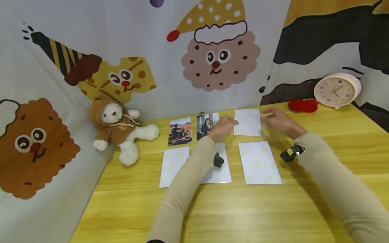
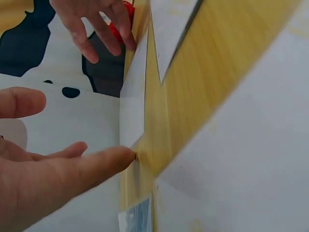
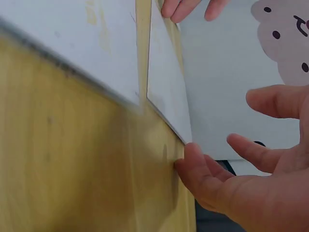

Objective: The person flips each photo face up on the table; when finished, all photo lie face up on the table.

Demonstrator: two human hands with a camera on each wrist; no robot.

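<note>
A blank white card (image 1: 247,122) lies flat in the back row, at its right end. My left hand (image 1: 223,128) is at the card's left edge, fingers extended and nothing held. On the opposite side, my right hand (image 1: 282,122) has its fingertips close to the right edge, loosely bent and holding nothing. The left wrist view shows a fingertip (image 2: 126,155) by the corner of this card (image 2: 133,99). Beneath the left hand, a photo of a person in a dark suit (image 1: 204,126) is partly covered. Left of it lies a motorcycle photo (image 1: 180,131).
Three white cards make the front row: one at left (image 1: 173,165), one in the middle (image 1: 223,168) partly under my left sleeve, one at right (image 1: 259,163). A teddy bear (image 1: 117,126) sits at back left. A red plush object (image 1: 303,106) and a pink clock (image 1: 335,90) stand back right.
</note>
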